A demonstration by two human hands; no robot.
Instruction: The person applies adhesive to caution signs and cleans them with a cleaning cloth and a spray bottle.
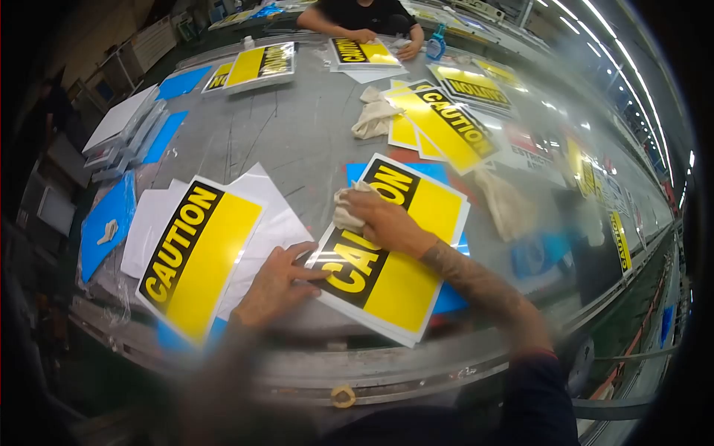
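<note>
Before me, a stack of yellow and black CAUTION signs point(428, 245) lies tilted on the grey table point(260, 137), with blue sheets beneath. My right hand point(383, 219) presses a bunched white cloth point(348, 212) onto the black band of the top sign, covering part of its lettering. At the stack's left edge rests my left hand point(279, 286), fingers spread, thumb and fingertips touching the sign's border. To its left, another CAUTION sign point(216, 253) lies on white sheets point(264, 197).
Across the table, a person point(363, 18) has both hands at a CAUTION sign near a blue spray bottle point(436, 43). More signs point(457, 130) and a cloth point(373, 115) lie beyond my stack. White panels point(123, 123) are piled at far left.
</note>
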